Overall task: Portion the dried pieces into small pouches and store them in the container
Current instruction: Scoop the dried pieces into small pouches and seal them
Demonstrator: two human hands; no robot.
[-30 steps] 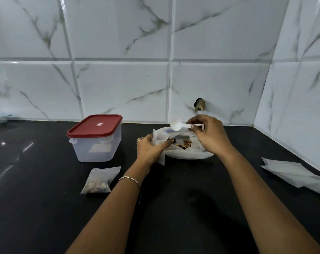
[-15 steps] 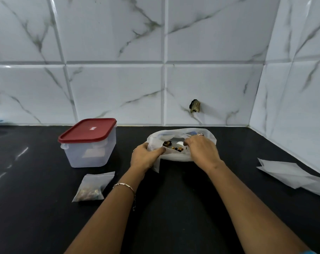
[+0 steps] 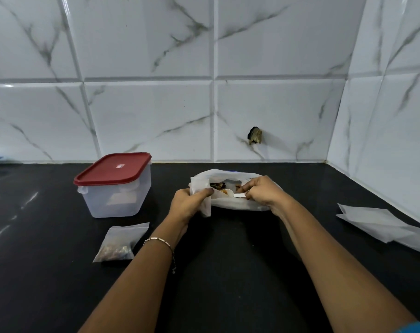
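Container: translucent box with a red lid on, standing on the black countertop at the left, long axis running left-near to right-far.
Filled pouch: lies flat just in front of the container, apart from it; contents gathered at the near end, top edge pointing away and to the right.
Left hand: fingers curled, thumb clamped on a small white pouch at the left rim of the plastic bag; the pouch hangs down below the thumb.
Dried pieces: dark, inside the bag's open mouth, which faces the person.
Spoon: white, long axis left to right, bowl end pointing left into the bag.
Right hand: fingers pinched together on the spoon's handle end, at the bag's right rim.
Empty pouches: white stack lying flat at the far right, well apart from the bag.
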